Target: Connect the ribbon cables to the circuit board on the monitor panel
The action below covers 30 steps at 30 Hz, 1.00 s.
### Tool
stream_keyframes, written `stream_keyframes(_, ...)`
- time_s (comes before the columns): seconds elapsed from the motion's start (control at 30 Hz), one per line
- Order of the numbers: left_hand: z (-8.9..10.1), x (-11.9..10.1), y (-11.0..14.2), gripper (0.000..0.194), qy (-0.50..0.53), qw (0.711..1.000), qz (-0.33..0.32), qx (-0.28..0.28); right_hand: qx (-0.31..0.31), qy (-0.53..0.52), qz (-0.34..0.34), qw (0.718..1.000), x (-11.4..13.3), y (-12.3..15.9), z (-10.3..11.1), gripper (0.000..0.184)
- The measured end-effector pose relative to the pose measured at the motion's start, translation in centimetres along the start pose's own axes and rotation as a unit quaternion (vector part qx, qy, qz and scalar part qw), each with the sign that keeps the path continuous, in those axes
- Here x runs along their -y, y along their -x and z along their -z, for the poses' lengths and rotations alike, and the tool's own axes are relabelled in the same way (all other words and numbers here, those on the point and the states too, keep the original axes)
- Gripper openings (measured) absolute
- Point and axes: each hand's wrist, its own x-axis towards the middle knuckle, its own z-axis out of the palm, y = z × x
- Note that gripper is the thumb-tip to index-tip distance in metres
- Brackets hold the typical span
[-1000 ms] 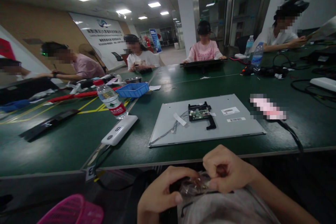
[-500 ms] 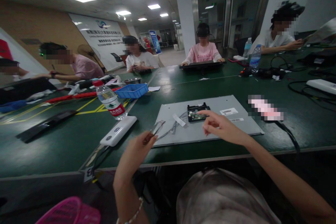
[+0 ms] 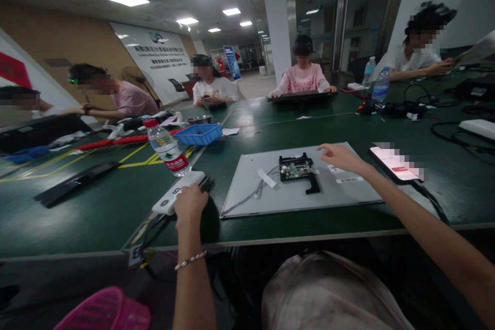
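Note:
My left hand [image 3: 191, 203] is closed at the right side of a white power bank [image 3: 164, 205]. A dark edge pokes out past its fingers, but I cannot make out what it is. Above the right part of a flat grey panel [image 3: 247, 165], my right hand [image 3: 338, 157] has thumb and forefinger close together, the other fingers curled. Anything between those fingertips is too small to tell. On the panel lies a green circuit board [image 3: 296, 170] in a black plastic bracket with an arm toward me. Thin grey cables [image 3: 247, 203] run left from it, under a white tape strip [image 3: 266, 178].
A water bottle [image 3: 168, 149] stands behind the power bank. Farther left lies a long black bar [image 3: 77, 183], and a blue tray [image 3: 199, 135] is beyond. A lit phone [image 3: 396, 164] with a cable lies right of the panel. Several people sit around the green table [image 3: 255, 118].
My left hand has moved left and away from the panel, onto the power bank; the thin metal thing it held is now hidden. My right hand has moved back and right, uncovering the bracket's arm.

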Motion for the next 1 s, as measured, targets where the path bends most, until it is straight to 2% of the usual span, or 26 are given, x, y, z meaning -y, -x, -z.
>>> stream_keyframes(0.1,-0.2,0.3,-0.1,0.041,0.007,1.000,-0.005,0.004,0.009,0.025,0.001,1.000,-0.7,-0.6,-0.3,0.035)
stream_keyframes(0.2,0.4,-0.4,0.5,0.040,0.009,1.000,0.013,-0.003,0.017,0.046,0.022,0.999,-0.8,-0.7,-0.5,0.031)
stream_keyframes(0.27,1.2,-1.7,1.4,0.041,-0.002,0.999,0.024,-0.029,0.017,0.051,0.028,0.998,-0.7,-0.6,-0.7,0.030)
stream_keyframes(0.33,2.1,-3.5,2.5,0.040,-0.016,0.996,0.022,-0.088,0.017,0.049,0.028,0.998,-0.7,-0.5,-1.0,0.030)
stream_keyframes(0.37,2.6,-4.5,3.1,0.040,-0.013,0.993,0.002,-0.119,0.018,0.046,0.028,0.998,-0.8,-0.4,-1.1,0.030)
stream_keyframes(0.43,3.5,-6.8,4.1,0.039,0.012,0.987,-0.079,-0.141,0.023,0.039,0.030,0.999,-1.0,-0.3,-1.5,0.029)
stream_keyframes(0.53,4.3,-10.2,5.4,0.033,0.063,0.967,-0.235,-0.082,0.033,0.014,0.027,0.999,-1.4,-0.3,-2.0,0.029)
stream_keyframes(0.6,4.4,-12.2,6.2,0.031,0.063,0.948,-0.307,-0.054,0.038,0.002,0.024,0.999,-1.6,-0.3,-2.3,0.030)
stream_keyframes(0.77,3.9,-14.9,7.7,0.033,0.010,0.931,-0.363,-0.041,0.034,0.015,0.021,0.999,-1.5,-0.3,-2.6,0.032)
stream_keyframes(1.0,2.6,-15.0,7.4,0.021,-0.032,0.927,-0.370,-0.052,0.048,0.028,0.038,0.998,-1.6,-0.5,-3.0,0.024)
